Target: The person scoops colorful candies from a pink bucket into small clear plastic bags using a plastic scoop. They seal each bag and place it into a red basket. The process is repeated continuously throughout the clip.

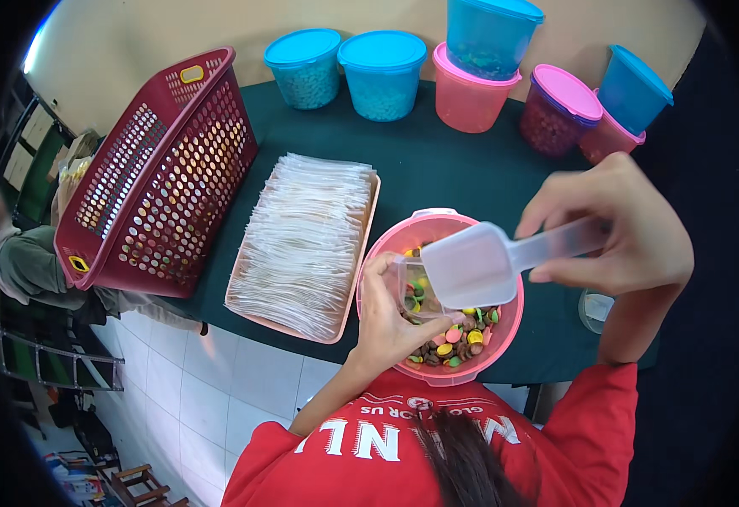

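My left hand [385,317] grips a small clear square plastic cup [412,288] with some coloured pieces visible in or through it. In my right hand [629,234] is the handle of a translucent plastic scoop [471,266], its blade tipped over the cup's opening. Both are above a round pink plastic tub [515,329], which holds brown, yellow, green and pink candy-like pieces [455,339]. Left of the tub, a shallow pale pink tray [344,329] carries a dense row of clear plastic packets [306,247]. Whether the scoop still holds any pieces is hidden.
A maroon perforated plastic basket [173,165] stands at left on the dark green tablecloth [401,165]. Lidded tubs, blue [382,76] and pink [474,101], line the wall. A small clear round container [594,310] is near my right forearm. Another person [33,260] sits beyond the basket.
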Motion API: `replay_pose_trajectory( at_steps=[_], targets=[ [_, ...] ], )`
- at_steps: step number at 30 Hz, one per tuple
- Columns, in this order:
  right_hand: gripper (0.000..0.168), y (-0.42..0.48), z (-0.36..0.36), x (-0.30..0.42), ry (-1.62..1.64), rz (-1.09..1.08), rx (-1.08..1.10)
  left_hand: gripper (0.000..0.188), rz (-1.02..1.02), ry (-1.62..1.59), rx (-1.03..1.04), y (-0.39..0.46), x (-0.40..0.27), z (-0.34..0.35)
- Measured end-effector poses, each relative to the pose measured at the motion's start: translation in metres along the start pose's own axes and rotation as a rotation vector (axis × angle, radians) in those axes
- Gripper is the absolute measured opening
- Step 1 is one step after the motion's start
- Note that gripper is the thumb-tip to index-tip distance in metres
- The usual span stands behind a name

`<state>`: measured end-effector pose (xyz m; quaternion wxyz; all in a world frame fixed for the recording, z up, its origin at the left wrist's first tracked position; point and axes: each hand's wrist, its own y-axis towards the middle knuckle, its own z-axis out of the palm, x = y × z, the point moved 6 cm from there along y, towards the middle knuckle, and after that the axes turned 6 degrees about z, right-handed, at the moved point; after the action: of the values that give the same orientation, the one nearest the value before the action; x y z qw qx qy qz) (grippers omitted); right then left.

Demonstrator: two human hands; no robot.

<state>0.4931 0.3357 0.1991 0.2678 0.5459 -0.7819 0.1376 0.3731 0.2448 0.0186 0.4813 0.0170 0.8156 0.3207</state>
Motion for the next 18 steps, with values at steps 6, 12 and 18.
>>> replay_pose_trajectory(
  at_steps=[6,12,18],
  targets=[
    [0.026,-0.037,-0.017,-0.040,0.488,-0.089,-0.495,0.094,0.030,0.010,-0.086,0.000,0.003,-0.006],
    [0.025,-0.053,0.036,-0.074,0.692,0.208,-0.677,0.098,0.029,-0.085,-0.100,-0.001,0.006,-0.007],
    [0.014,-0.040,0.075,-0.072,-0.069,0.317,-0.551,0.102,0.190,-0.144,0.169,0.006,-0.009,-0.003]
  ],
)
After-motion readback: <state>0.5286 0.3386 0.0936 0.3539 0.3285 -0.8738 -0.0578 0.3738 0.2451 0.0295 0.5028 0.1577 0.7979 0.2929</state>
